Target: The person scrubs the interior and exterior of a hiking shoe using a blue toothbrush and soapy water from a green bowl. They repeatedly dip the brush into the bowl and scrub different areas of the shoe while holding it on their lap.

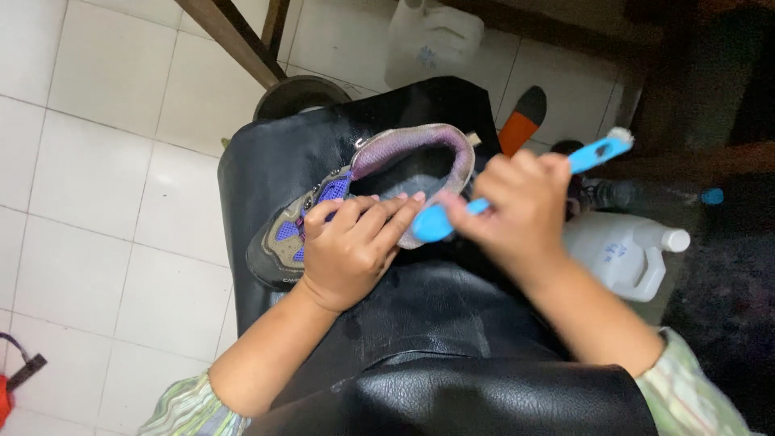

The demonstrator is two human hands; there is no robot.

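Left hand (349, 246): your grip is closed around the side of the shoe (367, 198) | Right hand (517, 214): your grip pinches the blue brush (517, 190), its end against the shoe's rim | Shoe: lying sideways on the black apron (420, 323) over your lap | Nearby: white jug (626, 250) on the floor.

I am seeing soft, even light falling on the white floor tiles (97, 161) at the left of the frame; they are reading bright but not blown out. The right edge and upper right are sinking into deep shadow. The black apron (420, 339) is throwing dull glare streaks. The right hand (521, 206) is smearing slightly with motion blur.
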